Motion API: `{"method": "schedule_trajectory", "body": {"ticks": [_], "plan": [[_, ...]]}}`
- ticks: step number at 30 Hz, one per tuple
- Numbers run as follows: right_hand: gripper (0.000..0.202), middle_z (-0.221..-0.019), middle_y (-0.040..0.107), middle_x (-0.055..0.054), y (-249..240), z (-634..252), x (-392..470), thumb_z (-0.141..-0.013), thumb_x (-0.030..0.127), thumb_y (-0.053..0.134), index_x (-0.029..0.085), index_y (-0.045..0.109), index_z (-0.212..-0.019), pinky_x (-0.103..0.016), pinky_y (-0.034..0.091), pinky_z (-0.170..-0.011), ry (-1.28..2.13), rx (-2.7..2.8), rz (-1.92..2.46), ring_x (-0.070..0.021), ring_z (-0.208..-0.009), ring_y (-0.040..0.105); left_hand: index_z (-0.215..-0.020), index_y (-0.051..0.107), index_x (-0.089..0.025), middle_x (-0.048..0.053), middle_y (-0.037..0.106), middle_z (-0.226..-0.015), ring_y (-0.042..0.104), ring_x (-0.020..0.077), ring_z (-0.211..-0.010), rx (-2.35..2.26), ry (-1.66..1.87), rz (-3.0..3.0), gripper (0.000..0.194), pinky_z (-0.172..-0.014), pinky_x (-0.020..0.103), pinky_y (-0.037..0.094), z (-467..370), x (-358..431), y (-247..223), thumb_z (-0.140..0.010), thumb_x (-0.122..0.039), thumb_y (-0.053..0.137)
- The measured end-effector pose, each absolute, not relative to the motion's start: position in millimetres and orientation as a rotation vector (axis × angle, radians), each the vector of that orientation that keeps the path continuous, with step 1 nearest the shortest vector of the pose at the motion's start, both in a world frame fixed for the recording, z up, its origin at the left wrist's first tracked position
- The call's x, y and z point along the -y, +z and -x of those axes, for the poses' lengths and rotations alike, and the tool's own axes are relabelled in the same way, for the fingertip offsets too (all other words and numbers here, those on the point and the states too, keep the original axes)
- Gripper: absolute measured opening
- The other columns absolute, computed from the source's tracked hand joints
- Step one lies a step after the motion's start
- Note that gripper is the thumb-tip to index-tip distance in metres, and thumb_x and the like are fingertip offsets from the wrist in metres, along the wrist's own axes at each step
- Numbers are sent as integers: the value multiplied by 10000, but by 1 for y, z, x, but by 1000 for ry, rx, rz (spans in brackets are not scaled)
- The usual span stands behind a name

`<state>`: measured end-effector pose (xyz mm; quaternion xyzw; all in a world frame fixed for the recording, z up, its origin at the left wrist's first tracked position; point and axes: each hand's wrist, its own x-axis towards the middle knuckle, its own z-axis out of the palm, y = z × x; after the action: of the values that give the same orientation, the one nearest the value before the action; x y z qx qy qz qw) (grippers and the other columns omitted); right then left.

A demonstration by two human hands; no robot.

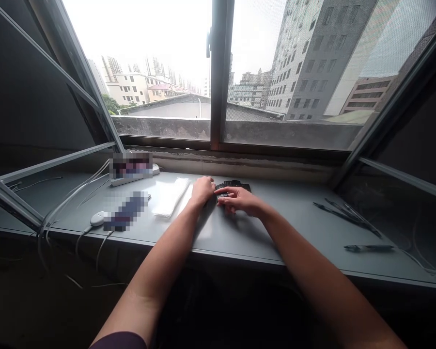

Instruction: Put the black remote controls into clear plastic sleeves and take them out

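Note:
My left hand [203, 190] rests near the back of the grey desk, its fingers curled at the left end of a group of small black blocks [236, 184]. What those fingers grip, if anything, is hidden. From the right, my right hand [239, 199] pinches a small black block [222, 195] between index finger and thumb, just in front of the group. The other fingers of that hand curl beneath. Left of my left hand lies a folded white paper or cloth [172, 198] on the desk.
The desk [290, 218] runs below a window. To the left are a white power strip [155, 169], cables [72, 191], a white rounded device [97, 219] and a blurred-out flat object [127, 212]. A pen [368, 248] and thin dark tools [345, 215] lie right.

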<state>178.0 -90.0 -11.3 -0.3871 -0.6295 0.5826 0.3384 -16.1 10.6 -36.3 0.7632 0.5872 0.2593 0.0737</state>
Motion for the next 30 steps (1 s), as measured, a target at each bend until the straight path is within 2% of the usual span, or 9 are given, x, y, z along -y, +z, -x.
{"method": "schedule_trajectory", "body": {"ticks": [3, 6, 10, 15, 20, 30], "plan": [[554, -916, 794, -48, -11, -175, 93, -890, 265, 890, 185, 696, -1404, -222, 591, -517, 1578, 1658, 1035, -147, -654, 735, -1261, 823, -168, 178, 766, -1341, 685, 325, -1290, -1738, 757, -2324, 353, -1097, 374, 501, 18, -12, -39, -990, -269, 621], [578, -840, 779, -25, -10, -173, 95, -935, 247, 839, 177, 639, -1473, -216, 562, -471, 1629, 1700, 1029, -145, -592, 718, -1241, 839, -166, 193, 763, -1334, 690, 342, -1275, -1716, 783, -2323, 349, -1099, 389, 495, 18, -13, -41, -968, -231, 630], [562, -876, 822, -58, -11, -174, 95, -1025, 272, 738, 172, 562, -1550, -198, 526, -437, 1675, 1726, 1033, -130, -539, 692, -1228, 844, -158, 210, 761, -1325, 686, 359, -1266, -1695, 813, -2320, 351, -1092, 410, 493, 19, -13, -42, -962, -218, 623], [526, -866, 840, -80, -17, -175, 90, -1111, 241, 567, 141, 457, -1615, -214, 548, -444, 1774, 1695, 1085, -152, -542, 718, -1169, 861, -174, 207, 778, -1274, 703, 349, -1220, -1673, 874, -2290, 321, -1073, 407, 496, 18, -13, -43, -972, -261, 622], [518, -877, 848, -90, -17, -174, 89, -1106, 252, 598, 139, 478, -1598, -206, 538, -439, 1760, 1683, 1104, -160, -561, 743, -1113, 873, -195, 195, 785, -1243, 706, 352, -1205, -1651, 907, -2252, 282, -1086, 419, 488, 17, -13, -43, -940, -275, 666], [474, -882, 843, -99, -11, -173, 92, -1108, 268, 616, 121, 512, -1547, -210, 547, -434, 1695, 1673, 1134, -173, -581, 766, -1306, 778, -164, 213, 668, -1445, 595, 375, -1342, -1859, 648, -2271, 395, -1099, 424, 459, 15, -2, -34, -1007, -288, 554]]}}
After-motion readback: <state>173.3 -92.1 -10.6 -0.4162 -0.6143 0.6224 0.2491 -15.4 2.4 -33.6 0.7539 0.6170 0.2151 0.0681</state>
